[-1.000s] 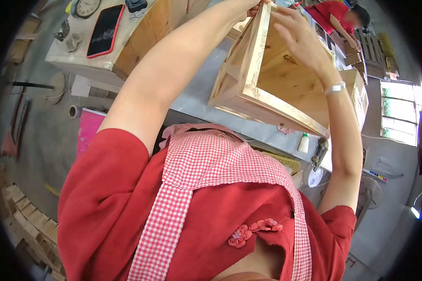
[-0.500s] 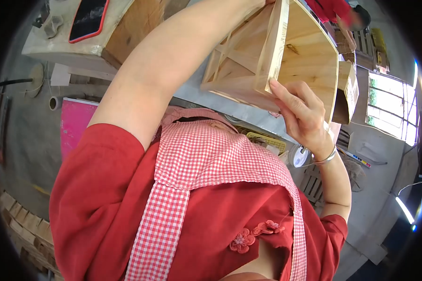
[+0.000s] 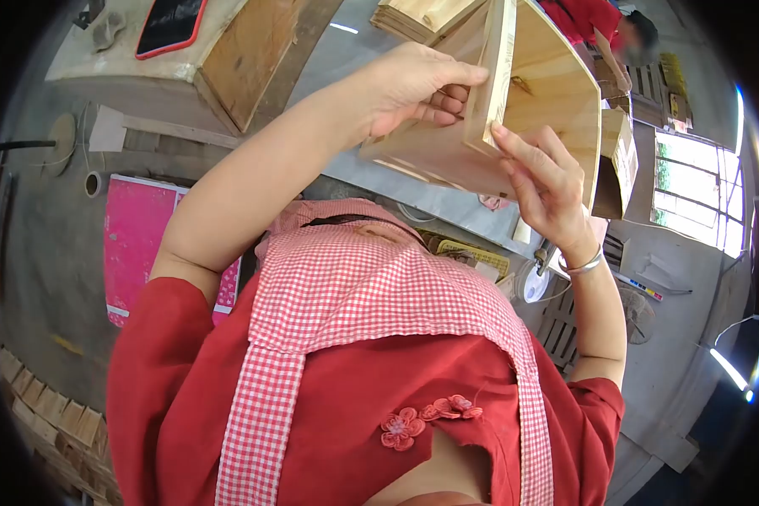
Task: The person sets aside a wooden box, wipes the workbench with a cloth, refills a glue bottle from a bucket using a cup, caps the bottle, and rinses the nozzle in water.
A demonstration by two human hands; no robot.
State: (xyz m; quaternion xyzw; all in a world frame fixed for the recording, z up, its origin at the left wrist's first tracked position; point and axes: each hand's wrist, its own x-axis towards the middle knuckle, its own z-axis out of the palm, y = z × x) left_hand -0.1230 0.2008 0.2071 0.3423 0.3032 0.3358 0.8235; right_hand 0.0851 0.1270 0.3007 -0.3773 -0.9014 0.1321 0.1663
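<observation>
A pale wooden box point(image 3: 557, 101) stands tilted at the top centre, its knotty inner face towards the right. A light wooden strip point(image 3: 497, 63) runs along its near edge. My left hand point(image 3: 413, 88) is on the left of this strip, thumb against its side and fingers curled in a pinch. On the right, my right hand point(image 3: 552, 181) grips the strip's lower end between thumb and fingers, a bracelet at its wrist. Part of the box is hidden behind the left hand.
Under the box lies a grey worktop point(image 3: 346, 173). A phone point(image 3: 171, 25) in a red case rests on a block at the upper left. Wooden boards point(image 3: 417, 15) are stacked behind the box. Another person in red point(image 3: 586, 17) works at the upper right. A pink board point(image 3: 139, 236) is at left.
My left hand has come down from the box's far end to the strip's side. My right hand has gone from above the box to the strip's lower end. The view has shifted.
</observation>
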